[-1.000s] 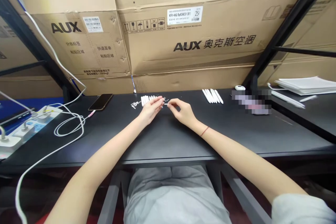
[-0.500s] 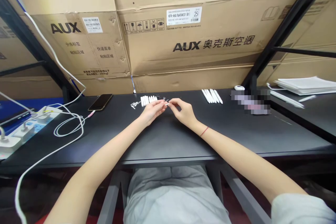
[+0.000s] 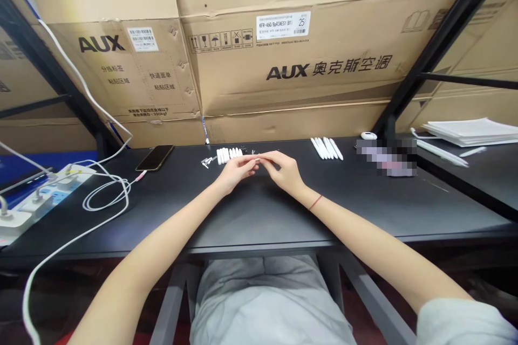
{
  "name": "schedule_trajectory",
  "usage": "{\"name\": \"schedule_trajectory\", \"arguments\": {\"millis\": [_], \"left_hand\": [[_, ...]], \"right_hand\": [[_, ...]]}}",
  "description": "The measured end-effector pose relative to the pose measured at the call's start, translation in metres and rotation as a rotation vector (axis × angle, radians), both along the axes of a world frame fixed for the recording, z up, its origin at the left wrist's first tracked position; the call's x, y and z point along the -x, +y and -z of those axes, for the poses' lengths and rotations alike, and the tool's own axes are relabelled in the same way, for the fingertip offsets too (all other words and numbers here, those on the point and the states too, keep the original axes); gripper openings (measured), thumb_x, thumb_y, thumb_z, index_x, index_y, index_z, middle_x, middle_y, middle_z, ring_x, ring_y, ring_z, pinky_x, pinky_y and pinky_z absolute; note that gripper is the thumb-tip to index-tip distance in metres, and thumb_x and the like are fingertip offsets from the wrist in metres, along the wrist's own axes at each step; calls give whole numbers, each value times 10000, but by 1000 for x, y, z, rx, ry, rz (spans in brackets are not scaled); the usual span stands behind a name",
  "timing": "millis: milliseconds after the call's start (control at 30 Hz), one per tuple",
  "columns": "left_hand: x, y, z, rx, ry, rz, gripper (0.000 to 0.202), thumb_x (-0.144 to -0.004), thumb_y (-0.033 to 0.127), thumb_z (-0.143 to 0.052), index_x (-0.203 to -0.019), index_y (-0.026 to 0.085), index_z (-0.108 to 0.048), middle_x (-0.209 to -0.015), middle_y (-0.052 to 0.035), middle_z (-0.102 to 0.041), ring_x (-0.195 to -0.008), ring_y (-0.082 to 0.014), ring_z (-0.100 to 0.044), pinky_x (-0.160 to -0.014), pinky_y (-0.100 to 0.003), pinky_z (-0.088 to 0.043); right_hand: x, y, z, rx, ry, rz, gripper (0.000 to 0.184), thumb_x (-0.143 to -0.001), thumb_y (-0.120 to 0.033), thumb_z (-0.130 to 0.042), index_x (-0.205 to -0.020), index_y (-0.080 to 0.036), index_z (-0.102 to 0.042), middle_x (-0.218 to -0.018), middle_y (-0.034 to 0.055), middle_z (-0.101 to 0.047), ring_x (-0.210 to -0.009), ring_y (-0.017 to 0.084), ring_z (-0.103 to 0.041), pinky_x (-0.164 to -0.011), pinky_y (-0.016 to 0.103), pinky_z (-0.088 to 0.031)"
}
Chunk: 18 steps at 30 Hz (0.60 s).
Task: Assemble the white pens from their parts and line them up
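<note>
My left hand (image 3: 238, 171) and my right hand (image 3: 282, 168) meet above the black desk, fingertips almost touching. Both are closed in a pinch on a small white piece (image 3: 257, 159), mostly covered by the fingers; it looks like a pen part. Just beyond my left hand lies a row of short white pen parts (image 3: 226, 155). Left of that row are loose thin pieces (image 3: 208, 161), and tiny dark bits (image 3: 244, 149) lie to its right. Several white pens (image 3: 327, 148) are lined up side by side, farther right than my right hand.
A phone (image 3: 155, 158) and a white cable (image 3: 106, 191) lie on the left, near a power strip (image 3: 42, 199). Cardboard boxes (image 3: 291, 86) stand along the back. At right are a white oval object (image 3: 368, 135), a blurred-out item (image 3: 386, 157) and a paper stack (image 3: 473, 132).
My fingertips have drawn closer together, and the small white piece shows less between them. Both hands stay in nearly the same place; the things on the desk have not moved.
</note>
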State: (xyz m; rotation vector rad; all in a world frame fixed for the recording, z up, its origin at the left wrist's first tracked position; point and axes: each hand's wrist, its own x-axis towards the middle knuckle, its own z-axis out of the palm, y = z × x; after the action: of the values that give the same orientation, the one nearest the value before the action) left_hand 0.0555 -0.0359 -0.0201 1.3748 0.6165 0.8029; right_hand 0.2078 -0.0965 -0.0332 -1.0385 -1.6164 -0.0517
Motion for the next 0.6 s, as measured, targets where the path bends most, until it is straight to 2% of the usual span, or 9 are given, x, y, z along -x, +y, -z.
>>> {"name": "schedule_trajectory", "arguments": {"millis": [200, 333, 600], "left_hand": [[1, -5, -2, -301, 125, -67, 218, -727, 341, -722, -845, 168, -659, -843, -50, -690, -769, -171, -636, -794, -334, -491], [1, -8, -2, -474, 211, -168, 144, -738, 310, -696, -791, 182, -657, -866, -40, -684, -789, -178, -627, -825, -328, -479], [-2, -11, 1, -520, 161, -198, 153, -726, 306, -688, -787, 186, -617, -795, -15, -644, -694, -140, -590, -712, -277, -478]], "right_hand": [[-1, 3, 3, 72, 168, 18, 159, -840, -347, -578, -858, -209, -656, -844, 41, -718, -764, 186, -687, -737, 333, -575], [0, 1, 1, 106, 193, -15, 171, -820, -372, -595, -809, -208, -646, -810, 37, -711, -753, 187, -684, -733, 333, -579], [2, -2, 1, 142, 178, -91, 171, -802, -331, -601, -905, -202, -645, -855, 51, -714, -772, 188, -691, -752, 344, -586]]}}
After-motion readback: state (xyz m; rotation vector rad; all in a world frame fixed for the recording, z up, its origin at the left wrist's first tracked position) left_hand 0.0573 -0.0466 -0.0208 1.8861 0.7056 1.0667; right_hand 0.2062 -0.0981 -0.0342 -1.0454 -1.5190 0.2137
